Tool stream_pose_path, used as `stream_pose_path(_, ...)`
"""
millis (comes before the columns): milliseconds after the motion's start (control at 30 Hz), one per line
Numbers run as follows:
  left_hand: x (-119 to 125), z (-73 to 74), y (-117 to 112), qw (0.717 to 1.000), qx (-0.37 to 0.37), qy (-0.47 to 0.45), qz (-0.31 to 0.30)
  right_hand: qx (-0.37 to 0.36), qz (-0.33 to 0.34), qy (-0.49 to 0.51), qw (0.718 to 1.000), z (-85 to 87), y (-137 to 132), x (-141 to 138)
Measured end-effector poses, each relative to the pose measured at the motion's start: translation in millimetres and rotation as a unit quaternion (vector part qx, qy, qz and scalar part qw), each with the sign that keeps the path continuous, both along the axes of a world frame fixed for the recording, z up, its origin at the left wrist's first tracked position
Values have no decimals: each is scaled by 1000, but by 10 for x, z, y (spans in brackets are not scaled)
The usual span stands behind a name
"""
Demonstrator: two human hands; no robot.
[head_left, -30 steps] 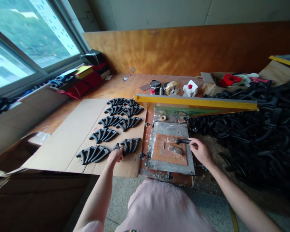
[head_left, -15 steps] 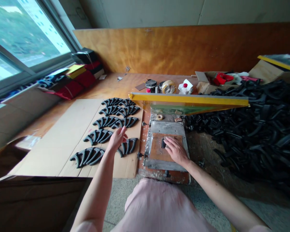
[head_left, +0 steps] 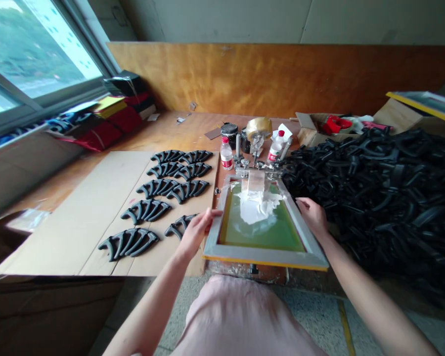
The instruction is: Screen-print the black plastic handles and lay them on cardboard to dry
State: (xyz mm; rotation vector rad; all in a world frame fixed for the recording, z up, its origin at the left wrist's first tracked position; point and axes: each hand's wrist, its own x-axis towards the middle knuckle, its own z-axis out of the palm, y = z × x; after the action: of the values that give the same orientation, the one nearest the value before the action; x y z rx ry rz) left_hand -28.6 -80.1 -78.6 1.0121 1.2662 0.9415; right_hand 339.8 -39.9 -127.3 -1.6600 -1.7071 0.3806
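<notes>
Left hand (head_left: pixel 196 234) touches screen-printing frame's (head_left: pixel 263 255) left rail; right hand (head_left: pixel 313 217) adjoins right rail, fingers curled; either grip indeterminable.

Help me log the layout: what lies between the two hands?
In the head view, the grey-framed screen, with white paste on it, lies between the left hand and the right hand.

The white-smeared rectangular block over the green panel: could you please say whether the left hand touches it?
Apart: the head view shows grey frame and green panel between the left hand and the block.
</notes>
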Motion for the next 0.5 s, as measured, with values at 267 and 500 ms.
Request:
stream_pose_path(267, 59, -1124, -171, 995, -36, 92, -17, 13, 142, -222, 965, 249, 414, -974)
stream_pose_path(500, 20, -1245, -160, 993, -45, 111, -19, -66, 262, -284, 920, 55, -71, -1049)
